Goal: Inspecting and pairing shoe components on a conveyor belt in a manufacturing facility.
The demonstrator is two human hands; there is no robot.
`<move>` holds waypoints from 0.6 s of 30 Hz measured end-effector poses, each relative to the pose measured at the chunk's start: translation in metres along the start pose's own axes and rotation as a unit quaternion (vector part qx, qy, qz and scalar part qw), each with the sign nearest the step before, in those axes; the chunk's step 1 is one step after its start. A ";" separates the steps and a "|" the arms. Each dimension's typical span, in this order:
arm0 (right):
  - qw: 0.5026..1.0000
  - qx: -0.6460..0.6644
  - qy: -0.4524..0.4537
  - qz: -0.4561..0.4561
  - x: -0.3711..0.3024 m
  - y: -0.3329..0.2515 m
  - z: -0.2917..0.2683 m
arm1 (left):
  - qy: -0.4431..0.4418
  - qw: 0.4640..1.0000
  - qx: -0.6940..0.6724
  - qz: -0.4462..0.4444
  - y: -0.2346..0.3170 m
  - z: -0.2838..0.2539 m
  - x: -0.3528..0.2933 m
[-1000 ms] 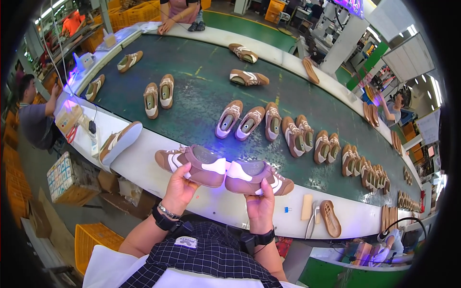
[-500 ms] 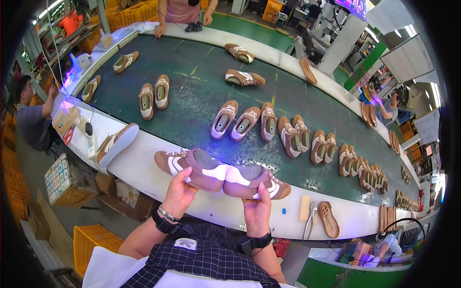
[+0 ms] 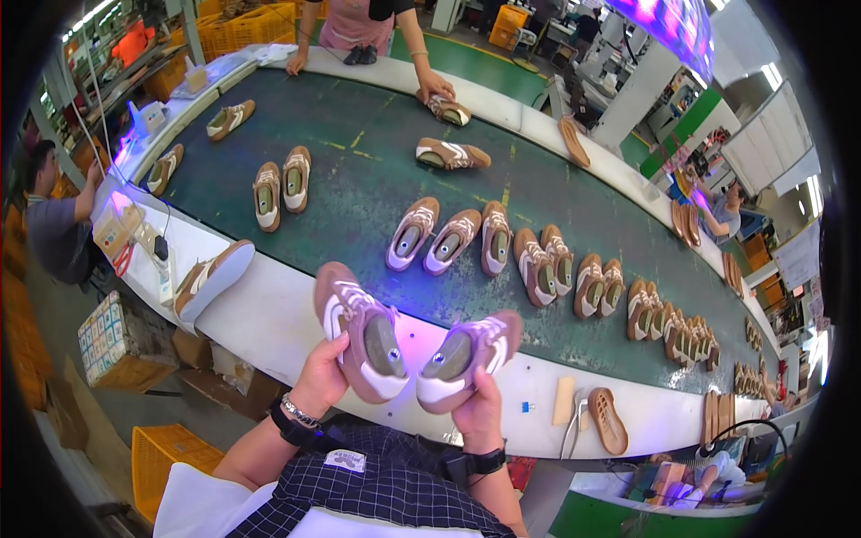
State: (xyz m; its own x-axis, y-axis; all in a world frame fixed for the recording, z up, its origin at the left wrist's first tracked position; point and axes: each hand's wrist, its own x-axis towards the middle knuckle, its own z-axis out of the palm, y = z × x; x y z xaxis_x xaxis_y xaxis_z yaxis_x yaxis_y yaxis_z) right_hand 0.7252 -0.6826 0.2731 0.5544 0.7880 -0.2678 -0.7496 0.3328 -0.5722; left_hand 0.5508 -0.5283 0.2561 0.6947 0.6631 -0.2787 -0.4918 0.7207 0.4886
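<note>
In my left hand [image 3: 321,378] is a brown and white sneaker [image 3: 343,294], gripped by its outer side, toe tilted up and away. My right hand [image 3: 479,414] grips a matching sneaker [image 3: 489,341] with the thumb on its outer side. The two shoes are held apart above the white table edge [image 3: 260,314], heels close together and toes spread. Their green-grey insoles show through the openings. The fingers under the shoes are partly hidden. Another sneaker [image 3: 213,280] lies on its side on the table to the left.
A dark green conveyor belt [image 3: 359,206] carries several similar sneakers. On the right of the near ledge lie a loose tan sole [image 3: 608,421], metal pincers [image 3: 574,426] and a blue clip [image 3: 528,407]. A co-worker's hand [image 3: 435,85] touches a shoe across the belt. A yellow crate [image 3: 170,466] stands lower left.
The two sneakers were heel to heel, seen from the side; now they are turned toes away and slightly apart, openings facing me. The co-worker's hand has reached onto a far shoe.
</note>
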 end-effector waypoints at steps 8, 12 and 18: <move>0.967 -0.005 0.012 0.256 0.020 0.029 -0.059 | 0.039 0.993 0.011 -0.106 -0.003 -0.062 0.025; 0.982 -0.012 -0.042 0.184 0.097 0.004 -0.037 | 0.018 0.983 -0.122 -0.134 0.037 -0.063 0.077; 0.993 0.013 0.118 0.027 0.260 -0.047 0.008 | 0.246 0.949 0.153 0.123 0.114 -0.024 0.179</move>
State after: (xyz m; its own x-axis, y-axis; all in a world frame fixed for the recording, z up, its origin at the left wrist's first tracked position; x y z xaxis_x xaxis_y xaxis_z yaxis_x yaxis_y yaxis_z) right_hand 0.9013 -0.4896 0.2365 0.5799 0.6633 -0.4730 -0.7878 0.3085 -0.5332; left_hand 0.6068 -0.3228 0.2417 0.2124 0.8719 -0.4412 -0.3796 0.4897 0.7849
